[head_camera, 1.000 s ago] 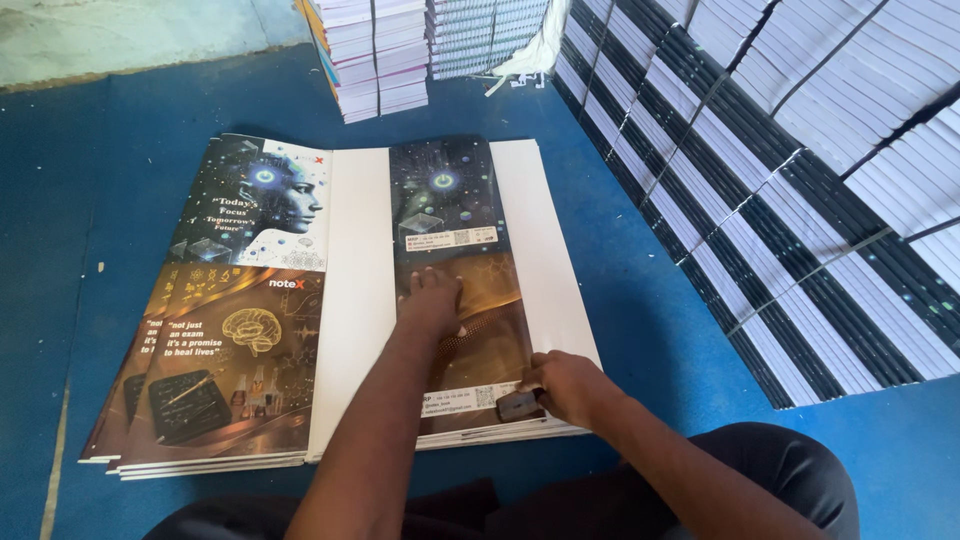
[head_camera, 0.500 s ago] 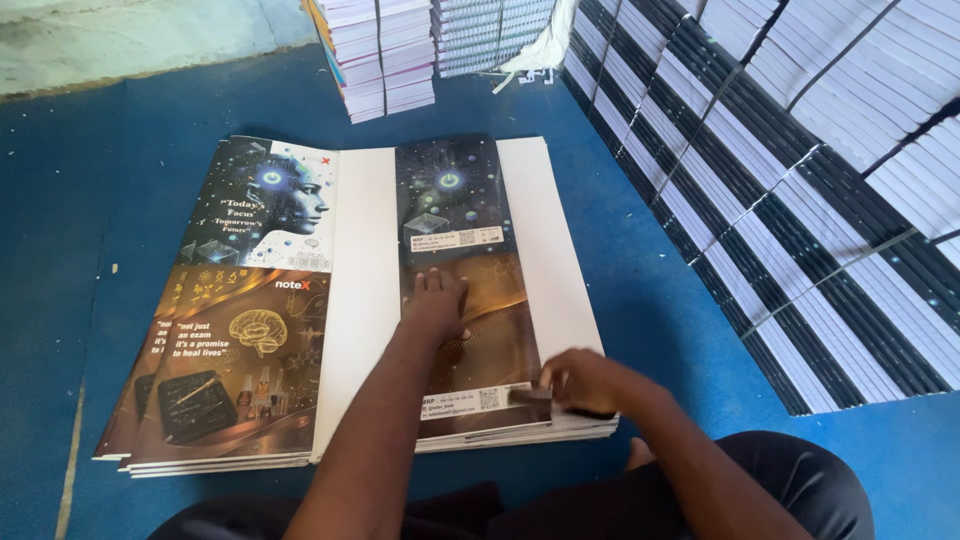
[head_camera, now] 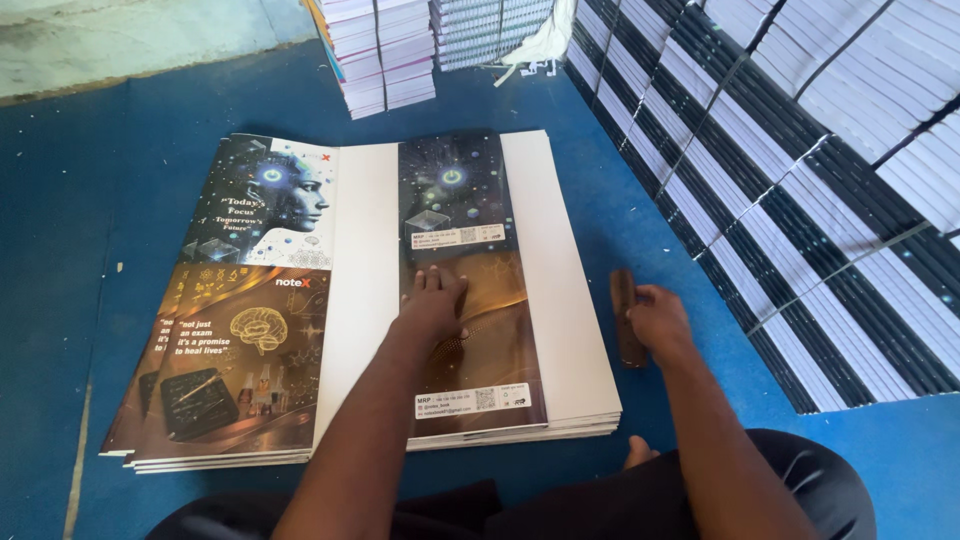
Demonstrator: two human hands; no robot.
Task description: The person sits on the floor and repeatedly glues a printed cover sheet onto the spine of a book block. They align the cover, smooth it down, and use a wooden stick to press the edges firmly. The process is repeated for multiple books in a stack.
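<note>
A stack of large printed cover sheets (head_camera: 560, 300) lies flat on the blue floor in front of me, with dark and golden pictures and white blank strips. My left hand (head_camera: 435, 305) rests flat, fingers spread, on the golden lower panel of the folded top sheet. My right hand (head_camera: 655, 320) is off the stack on the floor to the right, its fingers on a dark brown wooden stick (head_camera: 626, 315) that lies on the floor beside the stack's right edge.
Long rows of stacked bound books (head_camera: 800, 180) line the right side. More piles of white-paged books (head_camera: 385, 50) stand at the back. A white cloth scrap (head_camera: 535, 50) hangs by them. My knee (head_camera: 800, 490) is at the bottom right.
My right hand has moved from the stack's lower right corner out to the floor at the right, taking the stick along. The left hand stays pressed on the sheet.
</note>
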